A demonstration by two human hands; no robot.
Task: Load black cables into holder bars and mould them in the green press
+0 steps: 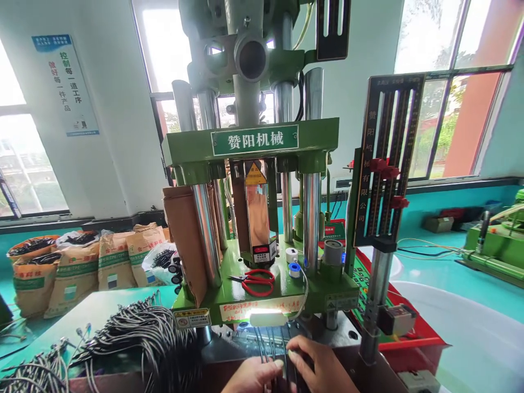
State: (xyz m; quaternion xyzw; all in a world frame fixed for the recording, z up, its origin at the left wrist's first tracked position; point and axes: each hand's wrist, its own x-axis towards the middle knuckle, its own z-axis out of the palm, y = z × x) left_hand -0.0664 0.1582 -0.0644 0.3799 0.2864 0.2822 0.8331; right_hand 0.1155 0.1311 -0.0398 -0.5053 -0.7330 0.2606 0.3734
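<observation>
Several thin dark cables (262, 344) run from my hands up to the metal mould plate (229, 349) under the green press (262, 297). My left hand (254, 375) is closed round the cables from the left, thumb laid across them. From the right, my right hand (317, 367) has bent fingers pressed on a cable (285, 349) at the right of the bunch. The cable ends lie under the lit lamp bar (268, 317) and are hard to make out. Red-handled scissors (256, 283) lie on the press's green platform above my hands.
A big heap of black cables (143, 333) covers the table at left. Sacks (77, 273) stand against the wall behind it. A scale post (370, 305) rises at right, near a red tray (409, 349) and a white tub (462, 322). A blue-and-white tape roll (294, 269) sits near the scissors.
</observation>
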